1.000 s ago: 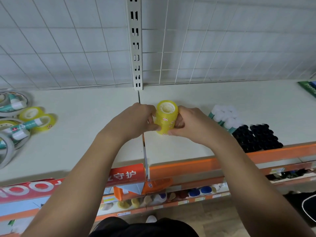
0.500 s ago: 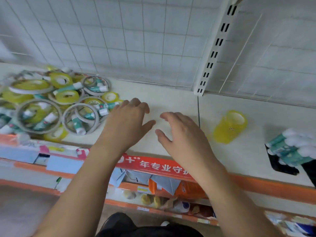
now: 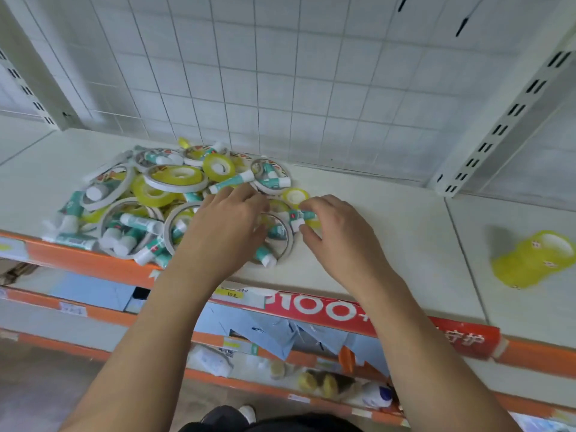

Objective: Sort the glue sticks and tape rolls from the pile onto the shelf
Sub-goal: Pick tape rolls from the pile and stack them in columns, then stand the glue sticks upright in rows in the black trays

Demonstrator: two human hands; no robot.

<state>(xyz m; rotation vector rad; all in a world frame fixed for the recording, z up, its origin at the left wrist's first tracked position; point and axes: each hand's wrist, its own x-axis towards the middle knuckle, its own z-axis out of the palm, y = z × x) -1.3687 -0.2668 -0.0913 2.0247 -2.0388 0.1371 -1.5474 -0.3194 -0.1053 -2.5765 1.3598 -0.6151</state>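
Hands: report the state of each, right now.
Left hand: open, fingers laid on the pile, holding nothing visible.
Right hand: fingers and thumb curled either side of a glue stick; whether they grip it cannot be told.

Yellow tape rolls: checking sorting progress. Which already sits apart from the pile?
The yellow tape stack at far right, alone beyond the shelf seam; the rest lie in the pile.
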